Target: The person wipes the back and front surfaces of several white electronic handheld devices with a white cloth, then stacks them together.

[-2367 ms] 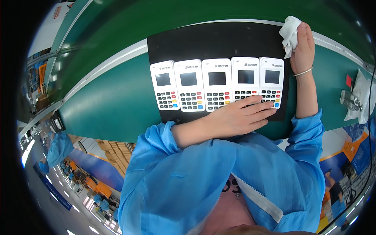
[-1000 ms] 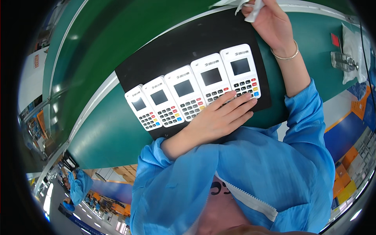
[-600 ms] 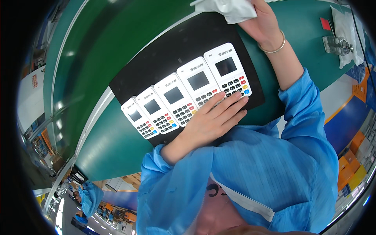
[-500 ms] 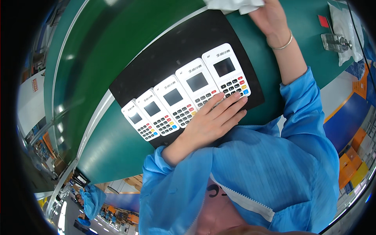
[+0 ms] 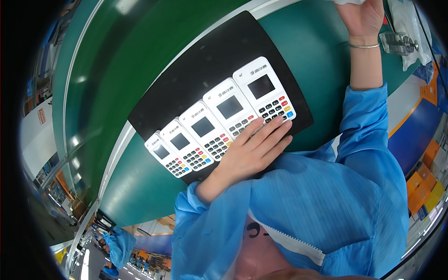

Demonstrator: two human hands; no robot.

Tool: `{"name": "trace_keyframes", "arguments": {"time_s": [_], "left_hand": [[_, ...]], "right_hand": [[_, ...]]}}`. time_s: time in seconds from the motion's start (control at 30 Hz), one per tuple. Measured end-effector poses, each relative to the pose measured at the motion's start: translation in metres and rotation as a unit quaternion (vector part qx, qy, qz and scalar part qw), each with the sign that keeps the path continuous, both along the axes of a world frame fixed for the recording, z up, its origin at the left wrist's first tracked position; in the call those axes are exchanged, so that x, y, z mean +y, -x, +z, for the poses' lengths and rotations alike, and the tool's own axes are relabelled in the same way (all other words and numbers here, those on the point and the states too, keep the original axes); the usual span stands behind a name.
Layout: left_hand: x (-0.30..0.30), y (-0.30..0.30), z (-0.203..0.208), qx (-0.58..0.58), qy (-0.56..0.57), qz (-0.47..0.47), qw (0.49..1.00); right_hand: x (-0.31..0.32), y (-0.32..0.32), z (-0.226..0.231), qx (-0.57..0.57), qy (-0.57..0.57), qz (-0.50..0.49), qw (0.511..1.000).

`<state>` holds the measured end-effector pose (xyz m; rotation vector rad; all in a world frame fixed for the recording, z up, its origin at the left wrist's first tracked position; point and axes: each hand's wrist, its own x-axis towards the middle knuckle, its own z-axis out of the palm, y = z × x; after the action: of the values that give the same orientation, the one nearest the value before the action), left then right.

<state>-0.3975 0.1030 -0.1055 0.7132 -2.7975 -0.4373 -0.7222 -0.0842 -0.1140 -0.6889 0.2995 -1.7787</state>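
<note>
Several white card payment terminals [image 5: 201,125] lie side by side in a slanting row on a black mat [image 5: 186,84]. Each has a small dark screen and a keypad with black, red, yellow and blue keys. My left hand [image 5: 252,151] rests flat with fingers stretched over the lower keypads of the two rightmost terminals. Far up at the right, my right hand [image 5: 361,21] holds a white wiping cloth [image 5: 350,1]. The picture's upper edge cuts off most of that cloth and the fingertips.
A clear dispenser bottle [image 5: 399,43] with a metal top stands at the far right, beside a white plastic bag [image 5: 410,28]. The green tabletop [image 5: 308,51] surrounds the mat. A metal rail [image 5: 114,154] runs along the table's left side. A person in blue [image 5: 119,247] is in the background at lower left.
My right hand has moved right with the cloth, away from the mat's far edge and toward the bottle. My left hand stays on the terminals. The whole view has shifted slightly.
</note>
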Motion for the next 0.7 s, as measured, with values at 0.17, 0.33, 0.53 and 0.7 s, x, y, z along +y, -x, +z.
{"name": "trace_keyframes", "arguments": {"time_s": [0.17, 0.33, 0.53, 0.7], "left_hand": [[-0.002, 0.000, -0.002, 0.006, 0.009, 0.005, 1.000], [0.000, 0.000, -0.002, 0.006, 0.016, 0.007, 1.000], [0.001, 0.002, -0.002, 0.010, 0.008, 0.010, 1.000], [0.001, 0.000, -0.002, 0.006, 0.002, 0.009, 1.000]], "right_hand": [[0.016, -0.012, 0.018, 0.428, -0.104, -0.201, 0.875], [0.025, -0.024, 0.044, 0.146, -0.036, 0.003, 0.989], [0.016, -0.013, 0.022, 0.322, -0.073, -0.290, 0.898], [0.040, -0.044, 0.029, 0.804, -0.189, -0.232, 0.514]]}}
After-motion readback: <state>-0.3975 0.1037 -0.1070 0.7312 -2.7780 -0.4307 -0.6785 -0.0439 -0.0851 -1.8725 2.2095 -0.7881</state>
